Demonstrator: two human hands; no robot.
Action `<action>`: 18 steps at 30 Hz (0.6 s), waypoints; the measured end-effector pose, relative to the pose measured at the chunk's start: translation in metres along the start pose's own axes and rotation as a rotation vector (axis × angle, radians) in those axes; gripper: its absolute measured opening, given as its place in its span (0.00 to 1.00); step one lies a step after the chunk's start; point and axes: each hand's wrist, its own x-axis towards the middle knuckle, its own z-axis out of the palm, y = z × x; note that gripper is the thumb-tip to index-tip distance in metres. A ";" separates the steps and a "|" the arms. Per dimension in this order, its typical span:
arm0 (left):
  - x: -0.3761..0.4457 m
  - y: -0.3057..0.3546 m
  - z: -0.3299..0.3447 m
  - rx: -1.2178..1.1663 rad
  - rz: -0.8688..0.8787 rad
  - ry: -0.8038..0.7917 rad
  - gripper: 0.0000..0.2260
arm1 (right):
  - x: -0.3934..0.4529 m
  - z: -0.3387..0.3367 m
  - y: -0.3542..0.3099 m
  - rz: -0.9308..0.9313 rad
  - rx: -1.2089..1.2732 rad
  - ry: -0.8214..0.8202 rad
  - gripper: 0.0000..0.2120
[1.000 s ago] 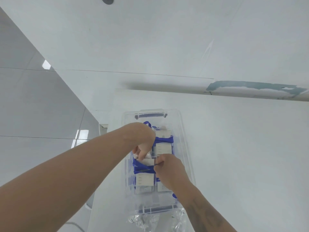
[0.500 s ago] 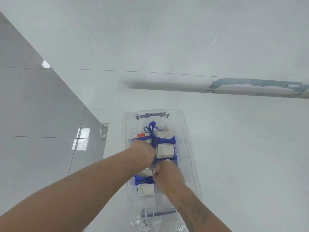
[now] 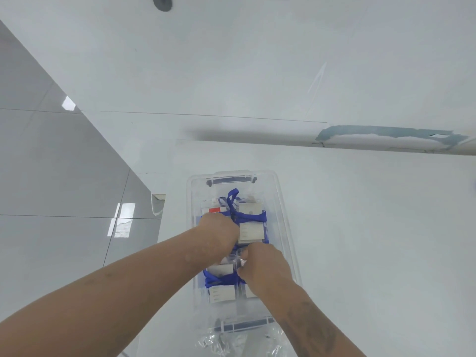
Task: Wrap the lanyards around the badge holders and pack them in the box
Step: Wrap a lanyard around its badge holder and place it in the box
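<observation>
Fingers of left hand (image 3: 220,234) and right hand (image 3: 264,266) hidden inside box (image 3: 286,228) (grip untellable); badge print illegible.

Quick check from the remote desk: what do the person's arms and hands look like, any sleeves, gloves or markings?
Both forearms are bare, with no sleeves in view. The left hand and right hand wear no gloves, and no rings or watch show. The right forearm carries a dark tattoo near the frame's lower edge.

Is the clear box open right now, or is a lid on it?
Open. Both hands, left hand and right hand, reach inside the clear box among the wrapped badge holders; no lid covers it.
</observation>
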 end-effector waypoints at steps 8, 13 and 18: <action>-0.033 -0.030 -0.030 -0.267 -0.137 0.266 0.10 | -0.052 -0.054 0.001 -0.118 0.207 0.317 0.11; -0.059 -0.032 -0.033 -0.527 -0.270 0.994 0.13 | -0.058 -0.082 0.024 -0.249 0.196 0.813 0.12; -0.063 -0.016 -0.015 -0.557 -0.247 1.286 0.20 | -0.042 -0.093 0.048 -0.342 0.081 0.979 0.24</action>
